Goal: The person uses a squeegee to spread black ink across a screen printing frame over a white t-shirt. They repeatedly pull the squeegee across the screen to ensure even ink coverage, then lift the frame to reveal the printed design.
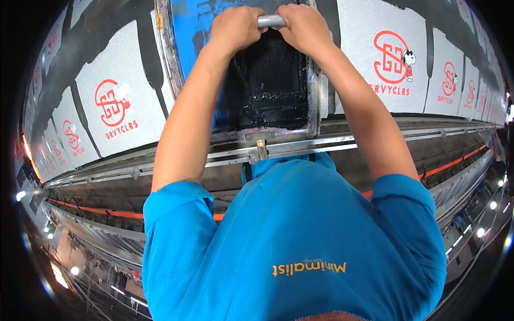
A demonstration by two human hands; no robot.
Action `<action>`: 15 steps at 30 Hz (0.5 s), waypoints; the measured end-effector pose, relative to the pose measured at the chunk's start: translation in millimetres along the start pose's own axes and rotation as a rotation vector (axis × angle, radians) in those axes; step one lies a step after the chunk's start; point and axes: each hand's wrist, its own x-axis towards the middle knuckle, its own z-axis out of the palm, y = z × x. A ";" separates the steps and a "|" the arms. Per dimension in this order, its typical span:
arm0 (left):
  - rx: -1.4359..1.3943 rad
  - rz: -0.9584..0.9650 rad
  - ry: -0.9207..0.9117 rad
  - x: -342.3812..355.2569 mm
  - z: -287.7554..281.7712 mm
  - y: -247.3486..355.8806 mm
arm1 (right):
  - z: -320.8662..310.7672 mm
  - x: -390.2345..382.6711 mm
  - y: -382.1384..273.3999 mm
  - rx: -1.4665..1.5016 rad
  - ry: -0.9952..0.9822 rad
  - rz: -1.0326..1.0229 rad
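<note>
Both of my arms reach forward over a printing screen with a metal-edged frame. My left hand and my right hand are closed side by side round a grey metal bar, the handle of a squeegee; only a short stretch of it shows between them. The squeegee's blade is hidden from view. Wet-looking black ink covers the near part of the mesh, with ridges across it. Along the screen's left side a blue strip shows, smeared with black farther in.
White fabric panels with red prints lie in a row on the dark table, one panel left of the screen, another to its right. A metal rail with a small clamp runs along the near edge. Behind me stretches an orange strip.
</note>
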 end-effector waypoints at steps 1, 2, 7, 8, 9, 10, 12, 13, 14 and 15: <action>0.017 0.006 -0.009 -12.1 8.6 3.3 | 3.6 -15.4 -3.7 0.003 0.020 -0.027; 0.036 0.000 -0.014 -28.5 15.3 5.8 | 6.5 -32.2 -13.2 0.013 0.008 -0.043; -0.066 0.093 0.100 -139.5 53.8 34.6 | 5.9 -137.4 -65.7 0.136 0.023 -0.047; -0.087 0.091 0.070 -155.4 54.9 39.5 | 2.6 -152.1 -75.8 0.153 0.023 -0.041; -0.097 0.094 0.038 -162.5 53.8 41.3 | -1.9 -158.8 -80.0 0.166 0.005 -0.047; -0.104 0.096 0.009 -162.5 51.6 40.4 | -3.7 -158.8 -79.5 0.177 -0.009 -0.057; -0.186 -0.014 -0.238 -133.7 19.9 37.2 | -14.8 -128.1 -66.8 0.222 -0.116 -0.042; -0.186 -0.044 -0.272 -113.6 3.8 36.0 | -21.9 -108.8 -58.2 0.243 -0.180 -0.030; -0.183 -0.072 -0.302 -88.6 -8.7 30.9 | -25.5 -85.6 -48.2 0.210 -0.148 -0.035; -0.158 -0.030 -0.241 -62.9 -18.3 20.7 | -33.1 -59.5 -38.7 0.188 -0.095 -0.062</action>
